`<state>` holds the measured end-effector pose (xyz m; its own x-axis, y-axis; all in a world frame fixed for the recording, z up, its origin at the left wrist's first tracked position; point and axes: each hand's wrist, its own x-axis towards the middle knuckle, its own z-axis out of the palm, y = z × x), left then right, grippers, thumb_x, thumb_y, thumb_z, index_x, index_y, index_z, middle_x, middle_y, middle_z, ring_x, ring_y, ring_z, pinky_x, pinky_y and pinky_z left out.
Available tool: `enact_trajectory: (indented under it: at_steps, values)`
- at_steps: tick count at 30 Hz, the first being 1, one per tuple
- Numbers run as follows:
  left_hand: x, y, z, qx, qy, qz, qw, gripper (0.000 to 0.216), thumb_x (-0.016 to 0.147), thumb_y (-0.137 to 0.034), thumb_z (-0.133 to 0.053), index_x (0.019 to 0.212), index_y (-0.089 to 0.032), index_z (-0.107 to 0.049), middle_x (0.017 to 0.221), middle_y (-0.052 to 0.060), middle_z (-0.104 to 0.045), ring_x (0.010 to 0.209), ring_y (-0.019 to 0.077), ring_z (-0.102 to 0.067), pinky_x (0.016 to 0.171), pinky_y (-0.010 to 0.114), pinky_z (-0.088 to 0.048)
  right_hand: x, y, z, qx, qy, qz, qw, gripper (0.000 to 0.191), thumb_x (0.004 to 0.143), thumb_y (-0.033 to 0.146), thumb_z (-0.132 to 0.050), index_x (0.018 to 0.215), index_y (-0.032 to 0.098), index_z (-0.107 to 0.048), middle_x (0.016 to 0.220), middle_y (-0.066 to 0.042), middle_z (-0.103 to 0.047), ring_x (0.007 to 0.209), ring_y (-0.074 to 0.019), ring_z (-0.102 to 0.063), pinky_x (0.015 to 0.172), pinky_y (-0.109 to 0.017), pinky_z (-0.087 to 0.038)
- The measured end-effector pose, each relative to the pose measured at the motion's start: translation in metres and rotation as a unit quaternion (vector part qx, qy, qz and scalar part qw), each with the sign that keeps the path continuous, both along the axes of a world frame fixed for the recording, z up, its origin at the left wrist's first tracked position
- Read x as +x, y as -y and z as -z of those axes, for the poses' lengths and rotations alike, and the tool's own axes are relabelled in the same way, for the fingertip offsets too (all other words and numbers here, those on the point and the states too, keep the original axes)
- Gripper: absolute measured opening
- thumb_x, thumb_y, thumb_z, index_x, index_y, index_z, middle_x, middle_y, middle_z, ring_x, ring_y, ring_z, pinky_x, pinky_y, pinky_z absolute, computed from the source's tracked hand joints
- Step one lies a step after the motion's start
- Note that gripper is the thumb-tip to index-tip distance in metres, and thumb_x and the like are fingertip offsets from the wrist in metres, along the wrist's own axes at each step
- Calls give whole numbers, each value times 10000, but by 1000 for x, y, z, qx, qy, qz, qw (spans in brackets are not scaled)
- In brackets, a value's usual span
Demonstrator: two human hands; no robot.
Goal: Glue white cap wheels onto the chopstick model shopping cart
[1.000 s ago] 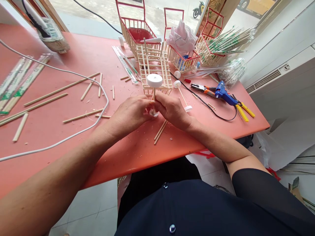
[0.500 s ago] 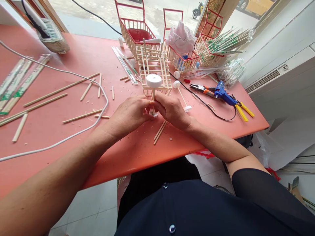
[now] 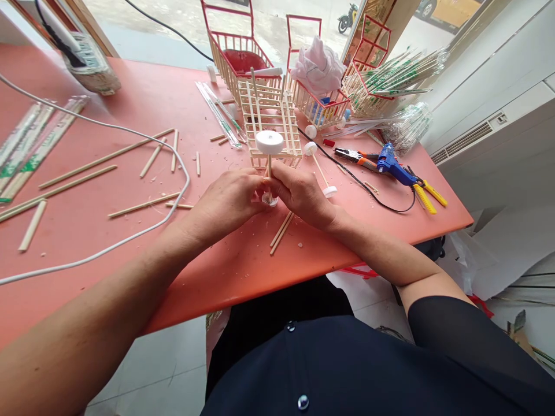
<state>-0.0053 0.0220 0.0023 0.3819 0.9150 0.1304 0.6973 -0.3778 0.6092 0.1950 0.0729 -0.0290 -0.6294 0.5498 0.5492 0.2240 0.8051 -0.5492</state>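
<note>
The left hand (image 3: 232, 193) and right hand (image 3: 302, 193) grip an upright stick (image 3: 269, 166) between them, white wheel (image 3: 269, 142) above, paler disc (image 3: 269, 200) below.

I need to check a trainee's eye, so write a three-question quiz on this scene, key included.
1. What do the left hand and right hand hold between them, under the white disc?
2. Which lies on the table to the right of the hands? A. hammer B. blue glue gun C. roll of tape
3. Fill in: the white cable runs across the table on the ____ side of the hands.

Key: 1. an upright wooden stick; 2. B; 3. left
</note>
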Motion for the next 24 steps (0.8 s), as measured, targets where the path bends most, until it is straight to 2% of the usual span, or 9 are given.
enact_trajectory:
  at_steps: [24]
  values:
    - [2, 0, -2, -11, -9, -5, 1000, 141, 860, -290, -696, 920, -224, -805, 1020, 60, -794, 942, 257, -725, 920, 366, -522, 1, 1, 1, 12, -10, -8, 1000, 392, 1263, 455, -419, 938, 245, -485, 858, 44, -527, 791, -121, -498, 777, -262, -445]
